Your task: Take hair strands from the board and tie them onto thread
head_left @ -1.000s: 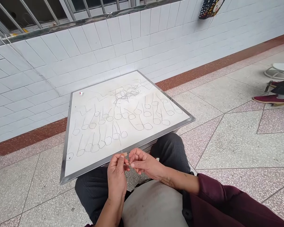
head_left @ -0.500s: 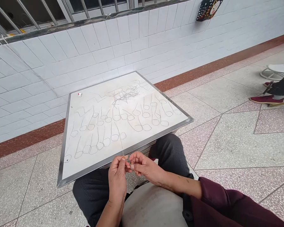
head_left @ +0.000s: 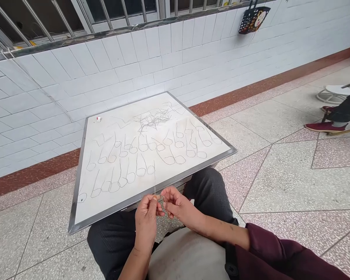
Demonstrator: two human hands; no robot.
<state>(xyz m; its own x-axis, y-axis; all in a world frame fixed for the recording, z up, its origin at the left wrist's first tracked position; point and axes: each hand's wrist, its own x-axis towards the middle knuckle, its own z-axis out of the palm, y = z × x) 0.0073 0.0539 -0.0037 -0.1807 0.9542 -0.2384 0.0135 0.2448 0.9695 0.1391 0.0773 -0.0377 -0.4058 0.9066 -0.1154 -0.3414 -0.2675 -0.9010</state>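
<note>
My left hand (head_left: pixel 147 212) pinches a thin wire (head_left: pixel 155 181), whose straight end points up past the near edge of the white table (head_left: pixel 119 206). Close beside it, my right hand (head_left: pixel 179 206) pinches the same wire, which curves in a small loop between the two hands. Both hands hover over my lap, just off the table's metal-trimmed edge. On the tabletop lie several wire pieces, each bent to a round loop (head_left: pixel 180 159) with a long tail. Behind them is a tangled heap of thin wires (head_left: pixel 154 118).
A small red and white object (head_left: pixel 98 119) sits at the table's far left corner. A tiled wall (head_left: pixel 119 77) with a barred window runs behind. From it hangs a dark spotted bag (head_left: pixel 254 18). At right are another person's leg and red shoe (head_left: pixel 323 127), near a white stool (head_left: pixel 335 91).
The wire between my hands has bent into a more visible loop, and its upright end shows shorter. My hands stay close together; the view has shifted slightly.
</note>
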